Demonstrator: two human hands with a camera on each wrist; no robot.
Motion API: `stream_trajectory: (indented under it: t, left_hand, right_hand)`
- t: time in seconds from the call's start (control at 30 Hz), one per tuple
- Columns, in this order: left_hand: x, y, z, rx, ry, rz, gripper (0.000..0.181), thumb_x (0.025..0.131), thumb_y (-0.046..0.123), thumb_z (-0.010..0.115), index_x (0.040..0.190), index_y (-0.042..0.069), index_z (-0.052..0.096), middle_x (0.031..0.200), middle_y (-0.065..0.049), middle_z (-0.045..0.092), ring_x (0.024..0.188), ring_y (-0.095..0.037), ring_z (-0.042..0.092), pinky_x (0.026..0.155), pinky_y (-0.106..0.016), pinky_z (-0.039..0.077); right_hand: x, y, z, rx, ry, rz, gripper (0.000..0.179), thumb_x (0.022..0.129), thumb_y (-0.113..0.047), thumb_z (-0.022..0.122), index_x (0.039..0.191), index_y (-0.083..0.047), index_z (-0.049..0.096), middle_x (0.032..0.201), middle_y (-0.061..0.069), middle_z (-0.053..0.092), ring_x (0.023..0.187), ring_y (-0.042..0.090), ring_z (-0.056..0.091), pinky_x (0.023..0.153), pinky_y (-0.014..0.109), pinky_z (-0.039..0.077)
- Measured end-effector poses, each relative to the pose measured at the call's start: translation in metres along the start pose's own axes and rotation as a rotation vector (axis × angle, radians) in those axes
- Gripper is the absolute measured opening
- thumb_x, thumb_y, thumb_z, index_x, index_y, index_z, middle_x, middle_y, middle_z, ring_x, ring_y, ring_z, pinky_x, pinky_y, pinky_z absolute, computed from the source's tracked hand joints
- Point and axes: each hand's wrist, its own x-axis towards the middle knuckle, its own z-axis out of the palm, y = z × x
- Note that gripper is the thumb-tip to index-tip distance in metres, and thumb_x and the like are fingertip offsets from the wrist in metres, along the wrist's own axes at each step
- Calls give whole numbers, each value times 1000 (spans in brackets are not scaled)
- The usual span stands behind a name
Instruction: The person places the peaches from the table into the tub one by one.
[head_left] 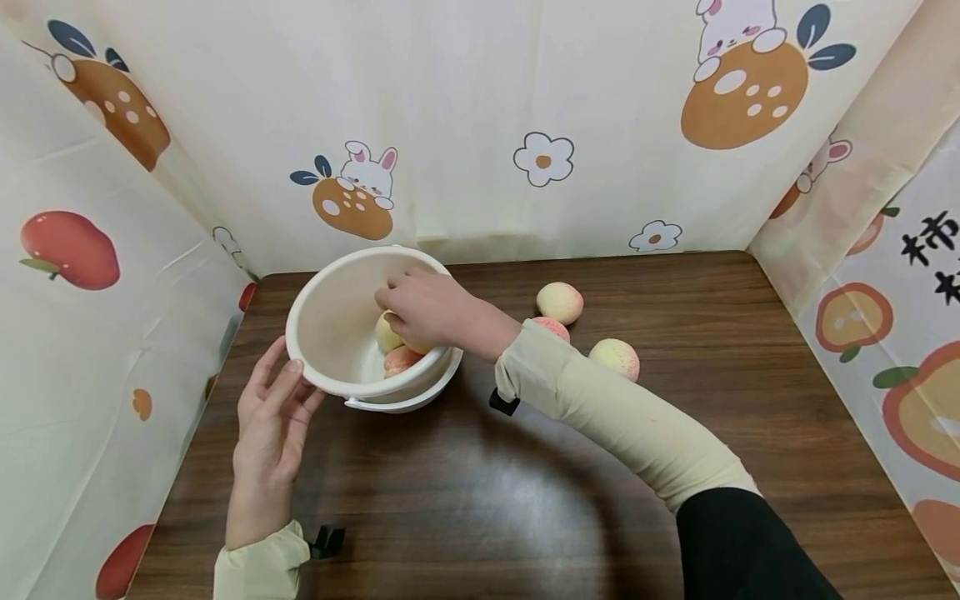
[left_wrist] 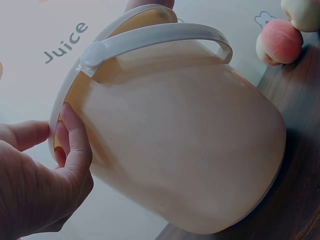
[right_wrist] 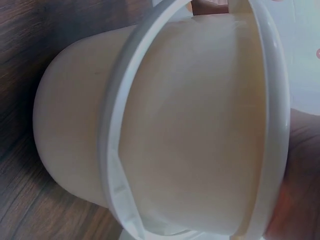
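Note:
A white bucket [head_left: 324,333] stands tilted on the table toward the left. Thumb and fingers of my left hand [head_left: 273,417] pinch its rim on the near left side, as the left wrist view shows with the hand [left_wrist: 45,185] at the bucket wall [left_wrist: 185,135]. My right hand [head_left: 423,304] reaches over the rim into the bucket, fingers bent downward. Just under it lie a yellow peach [head_left: 387,335] and a pinkish peach [head_left: 402,360], with part of another beside them. The fingertips are hidden, so whether they grip a peach cannot be seen.
Outside the bucket, right of my right wrist, are a pale peach [head_left: 559,302], a pink peach [head_left: 552,327] partly behind the sleeve, and a yellowish peach [head_left: 615,358]. The bucket's handle [left_wrist: 165,34] hangs down its side. Printed curtains [head_left: 465,125] border the wooden table [head_left: 465,500].

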Motion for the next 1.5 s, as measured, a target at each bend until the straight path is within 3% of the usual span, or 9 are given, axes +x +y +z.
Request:
stream_trajectory:
  t: [0.2,0.57,0.83,1.17,1.5]
  left_hand:
    - [1,0,0,-16,3,-2,51,104,-1,57,152,11,43,143,-10,50,90,-15,71,76,-27,64]
    - [1,-1,1,-17,3,-2,52,104,-1,58,152,12,43,144,-10,50,91,-15,72,76,-27,64]
    - [1,-3,0,-29,-7,3,50,104,-1,57,151,11,44,141,-10,52,90,-15,72,75,-27,64]
    - [0,-2,0,-28,-1,9,51,104,-2,56,151,11,44,144,-10,51,92,-15,72,75,-27,64]
    - [0,-1,-1,-8,8,8,53,104,-1,57,153,12,42,146,-10,48,96,-15,72,76,-27,64]
  right_hand:
    - [-2,2,0,-17,119,-51,21,106,-24,50,114,-17,68,102,3,63,96,23,58,92,35,48]
    - [-10,4,-6,-26,181,20,32,107,-29,51,135,-20,64,125,0,63,116,23,56,93,39,51]
    - [-17,17,-6,-4,238,42,32,107,-26,49,133,-18,65,125,4,62,116,27,55,102,40,49]
    - [-35,37,-7,17,291,102,30,107,-24,50,130,-16,67,132,7,63,112,29,57,91,40,53]
    - [-54,58,0,26,356,143,27,107,-24,52,126,-16,69,120,7,65,104,29,57,88,41,52]
